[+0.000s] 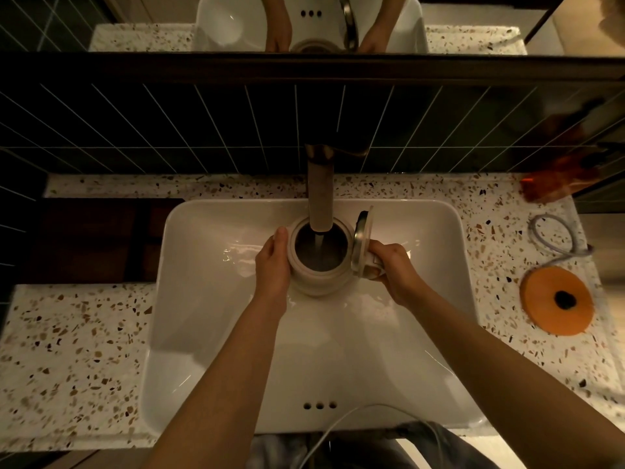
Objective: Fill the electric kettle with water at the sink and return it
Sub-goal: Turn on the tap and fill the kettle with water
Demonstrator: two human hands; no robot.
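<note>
A cream electric kettle (319, 282) is held inside the white sink (209, 333), directly under the tap spout (320, 194). Its lid (362, 245) is flipped up to the right, and water runs from the spout into the open mouth. My left hand (273, 265) presses flat against the kettle's left side. My right hand (394, 269) grips the kettle's handle on the right, just below the open lid.
The orange round kettle base (556, 301) lies on the speckled counter (67, 350) to the right of the sink, its grey cord (558, 238) coiled behind it. An orange object (554, 184) sits at the back right. A white cable (338, 431) crosses the sink's front rim. Dark tiles and a mirror rise behind.
</note>
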